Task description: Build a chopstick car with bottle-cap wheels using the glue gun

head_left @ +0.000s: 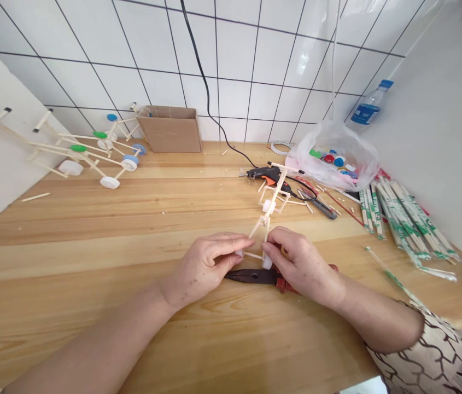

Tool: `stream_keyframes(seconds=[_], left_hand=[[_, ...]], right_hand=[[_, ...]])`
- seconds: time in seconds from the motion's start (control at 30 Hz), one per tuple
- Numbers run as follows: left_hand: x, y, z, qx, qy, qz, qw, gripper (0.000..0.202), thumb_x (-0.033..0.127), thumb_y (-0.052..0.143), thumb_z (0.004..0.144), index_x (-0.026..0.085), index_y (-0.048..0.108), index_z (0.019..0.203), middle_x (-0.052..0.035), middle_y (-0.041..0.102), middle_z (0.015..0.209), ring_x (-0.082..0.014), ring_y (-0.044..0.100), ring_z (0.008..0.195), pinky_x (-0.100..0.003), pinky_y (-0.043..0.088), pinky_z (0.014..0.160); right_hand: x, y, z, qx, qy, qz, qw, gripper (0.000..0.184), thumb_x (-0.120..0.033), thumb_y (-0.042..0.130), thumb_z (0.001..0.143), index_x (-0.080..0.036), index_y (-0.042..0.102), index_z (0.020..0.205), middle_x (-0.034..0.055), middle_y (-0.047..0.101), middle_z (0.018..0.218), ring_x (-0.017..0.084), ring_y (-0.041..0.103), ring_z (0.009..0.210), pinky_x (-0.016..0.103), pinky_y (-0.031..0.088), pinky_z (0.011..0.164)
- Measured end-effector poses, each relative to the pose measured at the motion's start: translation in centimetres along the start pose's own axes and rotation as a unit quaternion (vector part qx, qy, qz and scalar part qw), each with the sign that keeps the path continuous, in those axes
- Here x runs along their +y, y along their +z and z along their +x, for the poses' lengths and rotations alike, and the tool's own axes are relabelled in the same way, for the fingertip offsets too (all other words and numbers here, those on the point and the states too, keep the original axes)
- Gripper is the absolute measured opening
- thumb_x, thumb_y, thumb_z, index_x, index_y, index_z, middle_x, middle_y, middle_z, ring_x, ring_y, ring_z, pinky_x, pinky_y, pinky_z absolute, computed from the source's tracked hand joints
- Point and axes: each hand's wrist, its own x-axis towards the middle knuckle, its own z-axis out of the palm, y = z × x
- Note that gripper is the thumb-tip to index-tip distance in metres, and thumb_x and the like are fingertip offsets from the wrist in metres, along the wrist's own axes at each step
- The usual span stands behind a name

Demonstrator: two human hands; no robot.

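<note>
A small frame of thin wooden sticks [272,200] with white caps stands over the wooden table [91,246], its near end between my hands. My left hand [208,264] pinches that near end from the left, fingers closed on a white cap. From the right, my right hand [300,261] pinches the same end of the frame. Dark pliers with red handles [255,276] lie on the table just under both hands.
A black and orange glue gun [265,175] with its cable lies behind the frame. Finished stick models with bottle-cap wheels [91,153] sit far left by a cardboard box [171,128]. A plastic bag of caps [337,153], wrapped chopsticks [403,219] and a water bottle [370,106] are at the right.
</note>
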Motion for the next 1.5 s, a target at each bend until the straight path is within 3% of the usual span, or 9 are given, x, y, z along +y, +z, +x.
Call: stream_keyframes(seconds=[0.8, 1.5], left_hand=[[-0.56, 0.33, -0.33, 0.005, 0.041, 0.032, 0.999, 0.032, 0.008, 0.054, 0.078, 0.019, 0.065, 0.106, -0.0054, 0.068, 0.106, -0.0162, 0.063, 0.096, -0.031, 0.051, 0.089], [-0.12, 0.09, -0.41, 0.013, 0.042, 0.037, 0.998, 0.043, 0.01, 0.058, 0.075, 0.022, 0.056, 0.117, -0.0018, 0.065, 0.106, -0.015, 0.06, 0.099, -0.028, 0.048, 0.09]], right_hand=[[0.08, 0.1, 0.05, -0.011, 0.011, 0.004, 1.0, 0.018, -0.017, 0.043, 0.086, -0.018, 0.045, 0.068, -0.0004, 0.049, 0.068, 0.012, 0.045, 0.064, 0.023, 0.034, 0.059], [0.0, -0.09, -0.04, -0.004, 0.018, 0.011, 1.0, 0.017, -0.019, 0.043, 0.085, -0.017, 0.048, 0.07, 0.0011, 0.052, 0.07, 0.013, 0.048, 0.067, 0.025, 0.037, 0.062]])
